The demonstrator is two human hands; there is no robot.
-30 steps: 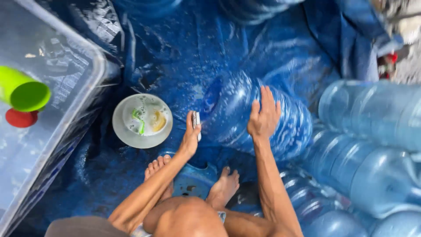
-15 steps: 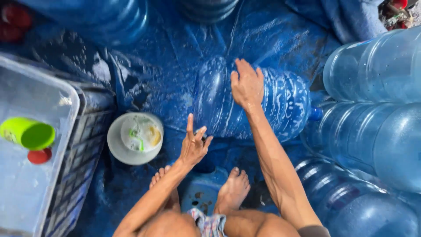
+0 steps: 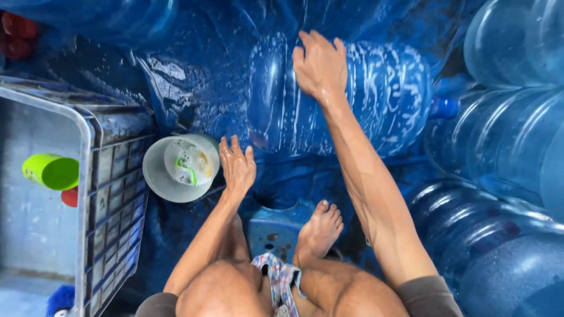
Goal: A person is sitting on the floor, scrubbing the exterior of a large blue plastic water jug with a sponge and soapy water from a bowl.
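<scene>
Soapy water jug (image 3: 352,100) lies on its side, long axis left-right. Right hand (image 3: 320,64) flat on it, fingers spread, gripping nothing. Left hand (image 3: 237,164) open, empty, just beside

Open tarp strip between bowl (image 3: 179,168) and soapy jug (image 3: 346,97); crate (image 3: 114,194) blocks left, stacked jugs (image 3: 505,147) wall off right, stool (image 3: 276,226) below

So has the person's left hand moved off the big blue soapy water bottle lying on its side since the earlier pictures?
Yes. The left hand has come down off the blue water bottle toward the white bowl, open and empty.
</scene>
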